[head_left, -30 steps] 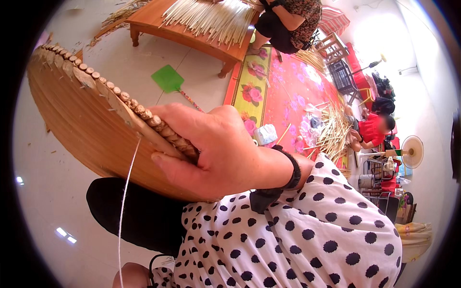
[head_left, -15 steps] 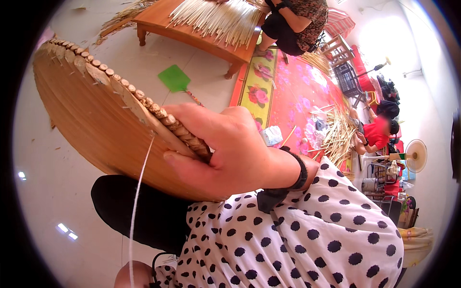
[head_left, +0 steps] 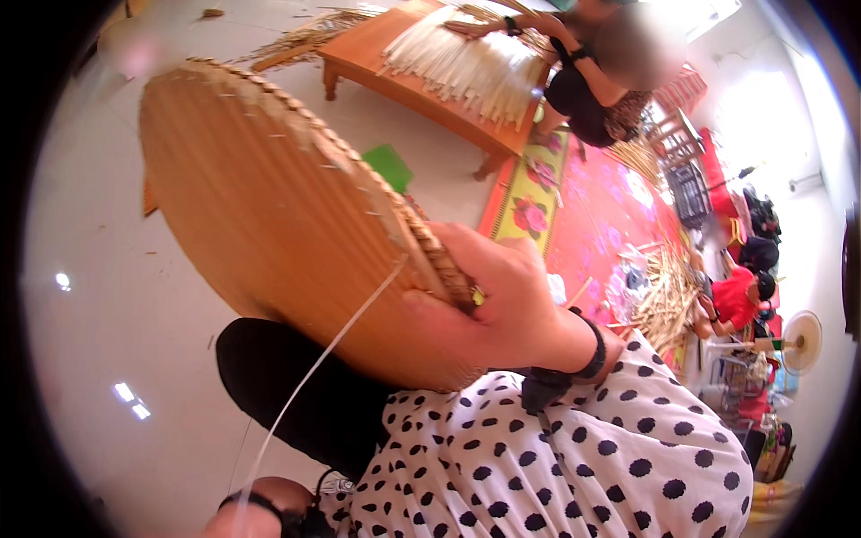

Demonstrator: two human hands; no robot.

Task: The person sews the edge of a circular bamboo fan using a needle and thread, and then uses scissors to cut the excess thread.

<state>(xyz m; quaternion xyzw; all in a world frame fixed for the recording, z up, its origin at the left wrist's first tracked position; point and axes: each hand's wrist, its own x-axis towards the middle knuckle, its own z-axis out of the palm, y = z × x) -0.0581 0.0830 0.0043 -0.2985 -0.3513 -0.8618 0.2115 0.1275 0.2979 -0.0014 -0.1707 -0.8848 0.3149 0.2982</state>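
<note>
My right hand (head_left: 493,300) grips the near right edge of a broad, oval, tan wooden piece (head_left: 242,206), its thumb on the smooth face and fingers over a rim (head_left: 305,121) lined with short cane pieces. A thin white string (head_left: 333,345) runs from that edge down to the lower left. There my left hand (head_left: 224,524) is mostly cut off by the frame, with a dark band at the wrist; its fingers are hidden. Below lie polka-dot fabric (head_left: 556,466) and a black rounded object (head_left: 269,368).
A co-worker (head_left: 583,81) crouches at a low wooden table (head_left: 421,108) with pale strips. A green swatter (head_left: 388,166) lies beyond the wooden piece. A floral mat (head_left: 592,206) holds loose sticks (head_left: 668,287); a person in red (head_left: 735,296) and a fan (head_left: 798,341) are at right.
The wooden piece and my right hand sit further right in view, as does the background. The string slants more. The co-worker's hands show more over the strips on the table.
</note>
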